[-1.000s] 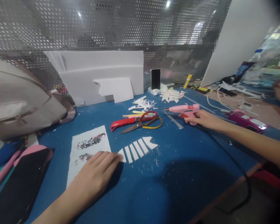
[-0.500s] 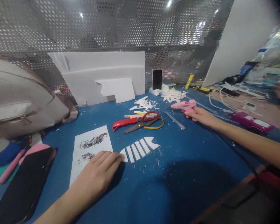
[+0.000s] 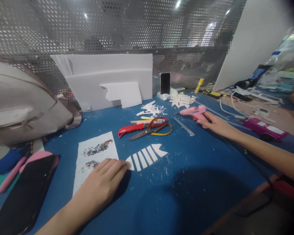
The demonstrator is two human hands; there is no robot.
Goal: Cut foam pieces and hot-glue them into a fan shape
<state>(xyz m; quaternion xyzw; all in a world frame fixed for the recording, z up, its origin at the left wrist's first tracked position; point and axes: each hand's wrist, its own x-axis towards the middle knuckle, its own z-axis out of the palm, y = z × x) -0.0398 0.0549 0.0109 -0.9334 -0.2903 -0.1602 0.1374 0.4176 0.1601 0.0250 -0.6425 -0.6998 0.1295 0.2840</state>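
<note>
My left hand [image 3: 100, 186] lies flat and open on the blue table, over the lower corner of a white sheet [image 3: 88, 160] sprinkled with glitter. Its fingertips touch the first of several white foam strips [image 3: 145, 156] laid in a row. My right hand [image 3: 212, 123] reaches far out to a pink glue gun [image 3: 192, 111] that lies on the table. Its fingers are loose and just touch the gun's handle.
Red-handled scissors [image 3: 150, 128] and a red cutter [image 3: 131, 129] lie mid-table, with a metal ruler [image 3: 183, 126] beside them. Foam scraps [image 3: 150, 110], a standing phone [image 3: 165, 83] and white foam boards [image 3: 107, 76] sit behind. A grey bag [image 3: 22, 104] and a black case [image 3: 22, 195] lie left.
My right hand carried the glue gun a little farther away, set it on the table, then loosened and drew back slightly. My left hand stayed put.
</note>
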